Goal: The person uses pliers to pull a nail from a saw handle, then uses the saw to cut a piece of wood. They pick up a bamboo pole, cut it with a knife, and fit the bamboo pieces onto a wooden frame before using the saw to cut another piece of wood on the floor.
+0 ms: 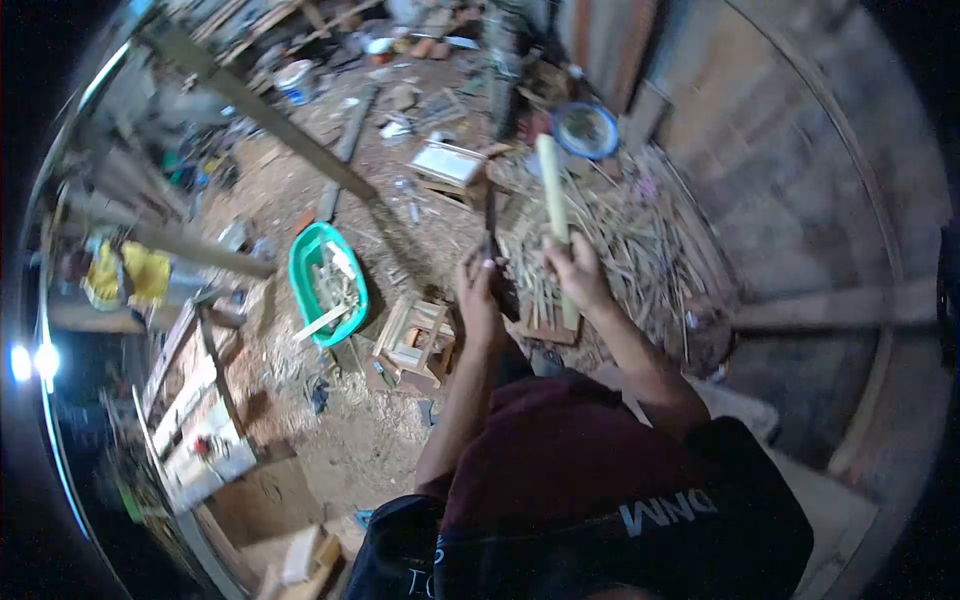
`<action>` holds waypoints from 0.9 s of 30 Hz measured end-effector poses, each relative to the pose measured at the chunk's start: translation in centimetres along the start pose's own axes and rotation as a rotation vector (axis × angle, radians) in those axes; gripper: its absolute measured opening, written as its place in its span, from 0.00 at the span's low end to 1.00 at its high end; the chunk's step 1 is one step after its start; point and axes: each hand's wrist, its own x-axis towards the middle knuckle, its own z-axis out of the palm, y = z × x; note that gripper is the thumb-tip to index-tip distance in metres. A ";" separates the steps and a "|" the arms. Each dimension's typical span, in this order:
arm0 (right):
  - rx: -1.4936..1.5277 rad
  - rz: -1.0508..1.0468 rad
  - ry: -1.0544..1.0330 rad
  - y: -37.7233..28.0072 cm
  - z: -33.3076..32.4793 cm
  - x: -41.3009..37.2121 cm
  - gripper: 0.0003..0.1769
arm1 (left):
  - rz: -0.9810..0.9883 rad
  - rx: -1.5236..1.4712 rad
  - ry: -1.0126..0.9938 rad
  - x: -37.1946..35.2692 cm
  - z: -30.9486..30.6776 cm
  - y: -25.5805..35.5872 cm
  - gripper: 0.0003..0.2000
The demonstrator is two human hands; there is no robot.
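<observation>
In my right hand [578,268] is a long pale strip of wood [553,190], gripped near its middle. It stands nearly upright, its lower end over a small wooden block [548,325] on the ground. To the left, my left hand [482,295] is closed around a dark, narrow tool [490,215] that points away from me; blur hides its exact kind. Split wood strips [640,250] lie in a heap beyond and right of my hands. Close to my left forearm stands a small wooden frame [410,340].
A green basin [297,270] with wood pieces sits to the left. Ahead are a white-topped box [447,162] and a blue-rimmed basin [612,145]. A wooden post [290,125] slants across the upper left. Wooden boards [800,180] wall the right side.
</observation>
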 end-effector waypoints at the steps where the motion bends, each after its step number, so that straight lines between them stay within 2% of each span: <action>1: 0.010 0.070 0.026 1.7 -1.2 -0.5 0.14 | -0.062 -0.099 -0.049 0.0 0.2 -0.8 0.20; 2: 0.025 0.141 0.045 3.4 -2.4 -1.3 0.14 | -0.140 -0.091 -0.045 0.0 0.3 -1.5 0.21; 3: -0.093 0.125 0.054 5.6 -3.8 -1.8 0.15 | -0.190 -0.080 -0.061 0.5 0.0 -3.0 0.23; 4: -0.080 0.227 0.080 5.6 -4.9 -2.8 0.16 | -0.234 -0.068 -0.069 1.2 -0.7 -5.1 0.24; 7: -0.115 0.489 0.155 5.0 -7.0 -5.1 0.16 | -0.559 -0.091 -0.110 3.3 -3.3 -10.5 0.21; 8: -0.132 0.467 0.154 7.2 -8.2 -5.4 0.16 | -0.667 -0.110 -0.140 3.8 -3.8 -12.1 0.20; 9: -0.150 0.448 0.152 10.9 -9.6 -5.8 0.16 | -0.680 -0.040 -0.126 4.1 -3.7 -13.4 0.14; 10: -0.167 0.430 0.147 11.7 -10.2 -5.9 0.16 | -0.752 -0.064 -0.166 4.9 -4.2 -15.1 0.14; 11: -0.162 0.531 0.168 12.5 -10.9 -6.3 0.16 | -0.821 -0.089 -0.203 5.7 -4.9 -16.7 0.13; 12: -0.148 0.502 0.180 14.2 -11.5 -6.8 0.14 | -0.891 -0.113 -0.234 6.3 -5.3 -17.7 0.13; 13: -0.136 0.468 0.192 15.0 -11.7 -6.8 0.13 | -0.860 0.023 -0.079 5.7 -3.0 -16.9 0.10; 15: 0.089 0.664 0.271 13.9 -11.7 -6.8 0.10 | -0.811 0.203 -0.115 6.3 -1.6 -17.2 0.11; 16: 0.096 0.678 0.282 14.5 -11.7 -6.7 0.11 | -0.783 0.292 -0.136 7.0 -1.3 -17.5 0.12; 17: 0.102 0.687 0.293 15.4 -11.9 -6.2 0.12 | -0.864 0.356 -0.223 8.3 -1.7 -18.0 0.12; 20: 0.098 0.711 0.386 15.6 -11.2 -3.9 0.12 | -0.898 0.265 -0.211 11.8 -3.3 -21.4 0.10; 22: 0.082 0.761 0.444 15.7 -10.5 -1.6 0.11 | -0.761 0.362 -0.262 13.5 -3.6 -21.2 0.09; 24: 0.012 0.811 0.457 19.3 -10.5 0.5 0.11 | -0.740 0.413 -0.298 16.2 -3.4 -20.8 0.09; 27: -0.029 0.788 0.470 25.1 -10.5 3.4 0.11 | -0.860 0.441 -0.271 20.0 -3.3 -20.8 0.08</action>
